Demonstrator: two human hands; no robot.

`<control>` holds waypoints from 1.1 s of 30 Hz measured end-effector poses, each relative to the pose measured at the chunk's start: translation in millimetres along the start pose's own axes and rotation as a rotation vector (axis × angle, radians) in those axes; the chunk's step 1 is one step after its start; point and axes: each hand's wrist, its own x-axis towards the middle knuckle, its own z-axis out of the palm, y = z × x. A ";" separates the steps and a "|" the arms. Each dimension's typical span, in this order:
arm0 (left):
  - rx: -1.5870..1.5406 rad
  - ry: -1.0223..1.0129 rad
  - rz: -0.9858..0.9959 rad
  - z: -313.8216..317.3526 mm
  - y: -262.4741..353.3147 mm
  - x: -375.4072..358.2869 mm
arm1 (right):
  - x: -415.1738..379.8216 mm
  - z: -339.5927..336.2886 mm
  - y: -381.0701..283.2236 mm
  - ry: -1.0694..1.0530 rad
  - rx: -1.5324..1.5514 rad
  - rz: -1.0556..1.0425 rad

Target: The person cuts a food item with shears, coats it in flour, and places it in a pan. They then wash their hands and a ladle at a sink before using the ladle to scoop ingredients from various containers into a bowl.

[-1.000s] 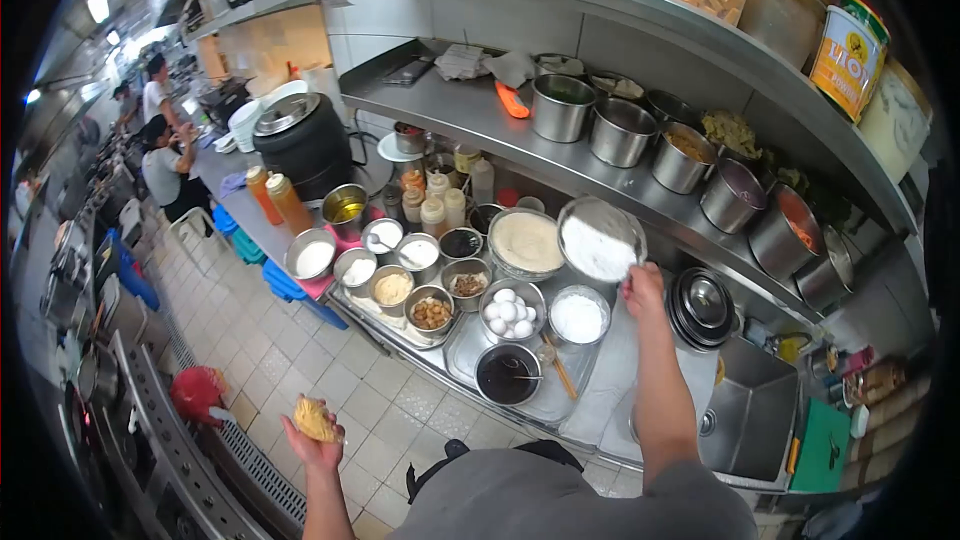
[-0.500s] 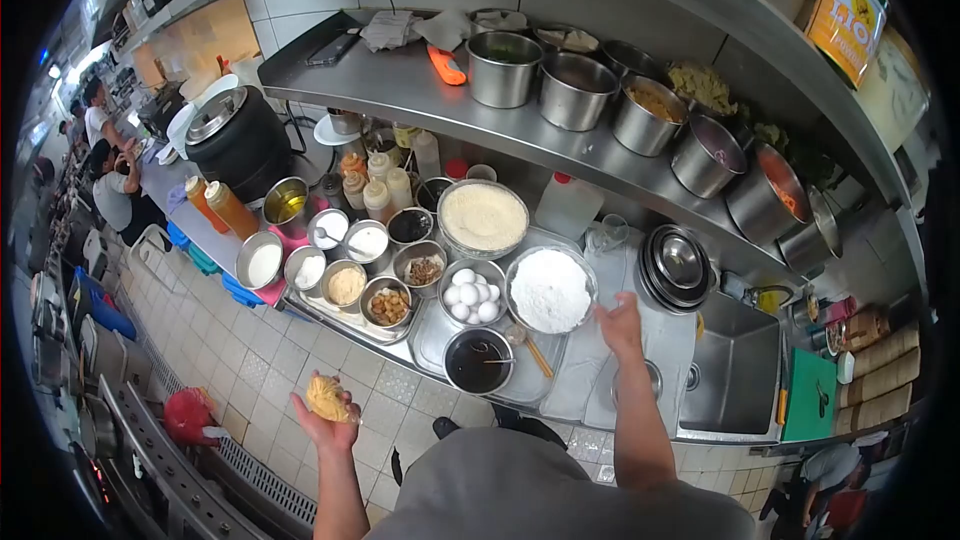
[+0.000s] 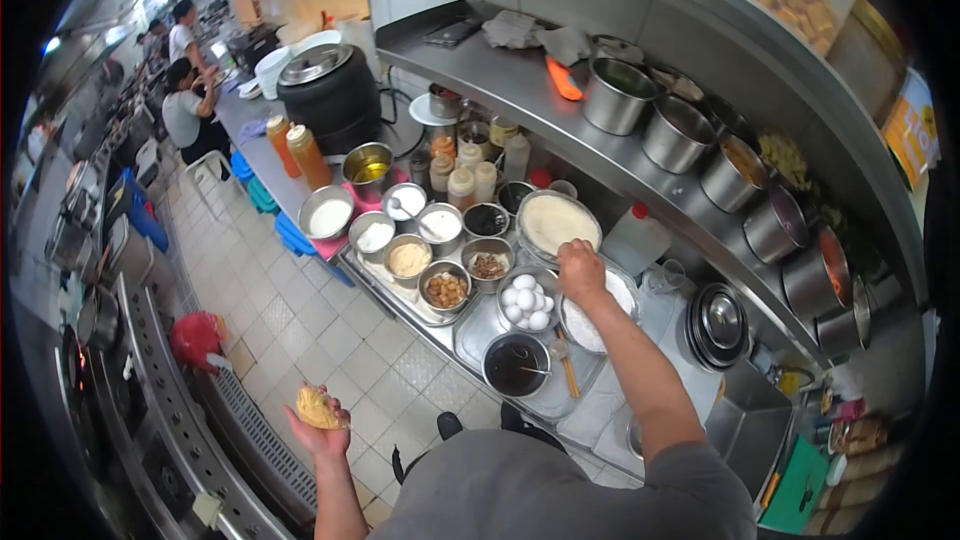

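A lump of yellow, dough-like food [image 3: 316, 407] rests in my left hand [image 3: 325, 427], which is held palm up over the floor with its fingers around the lump. My right hand [image 3: 582, 272] reaches over the near edge of the bowl of pale crumbs [image 3: 558, 224], its fingers bent together; what they hold, if anything, is hidden. Under my right wrist is the bowl of white powder [image 3: 600, 318], partly covered by my forearm. To the left stands a bowl of white eggs [image 3: 526, 302], with a pot of dark liquid [image 3: 516, 364] in front of it.
Small metal bowls [image 3: 409, 259] and squeeze bottles [image 3: 461, 185] stand on the counter's left. Steel pots [image 3: 680, 134] line the shelf above. A sink [image 3: 750, 420] is at the right, a stove [image 3: 160, 440] at the lower left. Two people [image 3: 187, 110] are far off, upper left.
My right hand has moved from beside the powder bowl up and left to the crumb bowl, its fingers now bent. The view has turned, shifting the counter rightward. My left hand still holds the lump.
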 end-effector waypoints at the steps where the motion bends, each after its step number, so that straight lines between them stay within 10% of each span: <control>1: 0.004 -0.012 0.007 -7.7 2.6 -1.5 | 2.4 -1.6 1.1 -0.042 0.015 0.074; 16: 0.018 -0.134 -0.185 -58.2 -9.8 26.6 | -5.1 3.3 -0.5 0.014 0.086 0.039; 22: 0.061 -0.286 -0.404 -1.5 -69.0 40.5 | -43.6 -51.6 -144.0 0.020 0.597 0.102; 27: 0.096 -0.379 -0.455 65.2 -128.0 32.3 | -77.6 -96.5 -263.5 -0.201 0.666 -0.346; 33: 0.118 -0.315 -0.269 96.4 -163.9 5.8 | -86.7 -100.4 -246.6 -0.057 0.570 -0.485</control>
